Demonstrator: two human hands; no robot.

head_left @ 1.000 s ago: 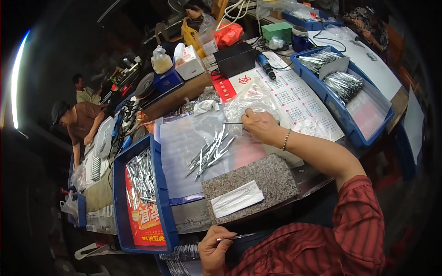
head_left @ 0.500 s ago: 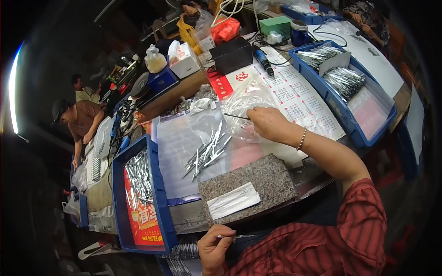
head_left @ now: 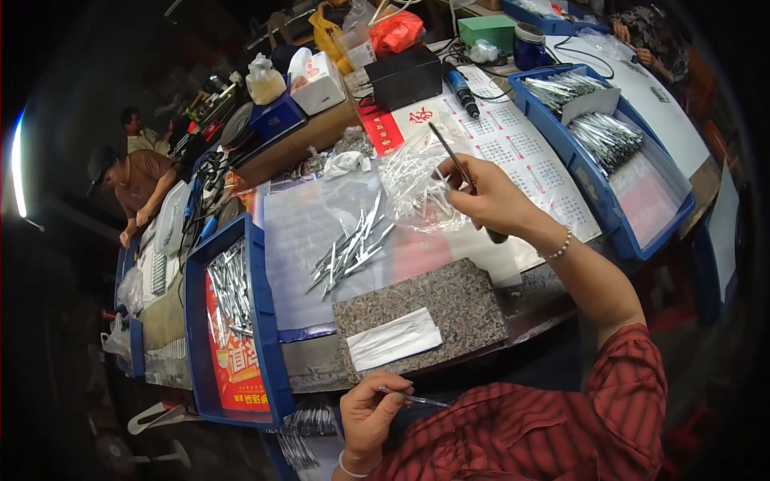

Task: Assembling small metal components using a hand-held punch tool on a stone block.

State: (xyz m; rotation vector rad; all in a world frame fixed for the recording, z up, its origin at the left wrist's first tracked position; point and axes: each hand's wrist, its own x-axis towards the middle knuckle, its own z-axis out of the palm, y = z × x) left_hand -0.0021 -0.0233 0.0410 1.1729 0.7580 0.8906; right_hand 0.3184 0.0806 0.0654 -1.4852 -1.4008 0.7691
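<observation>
My right hand [head_left: 493, 192] is closed around a slim dark rod-like tool [head_left: 449, 152]. The tool's tip points up and away, and its thicker dark end sticks out below the palm. Fingertips of this hand are at the edge of a clear plastic bag [head_left: 409, 180] holding small white pieces. Whether they also pinch one of those pieces, I cannot tell. Close to my body, my left hand [head_left: 373, 417] pinches a thin silvery rod [head_left: 417, 398]. Between the hands lies a speckled stone slab [head_left: 469, 309] with a folded white paper [head_left: 395, 338] on it.
A loose pile of silvery rods [head_left: 353, 248] lies on a plastic sheet left of the bag. Blue trays [head_left: 277, 337] with more rods flank the workspace, another blue tray [head_left: 553, 144] being at right. A power screwdriver [head_left: 460, 90] rests on a calendar sheet [head_left: 513, 152]. People sit beyond.
My right hand has risen slightly and turned, so the dark tool has swung from pointing left to pointing up and away. My left hand still pinches the silvery rod, now tilted more.
</observation>
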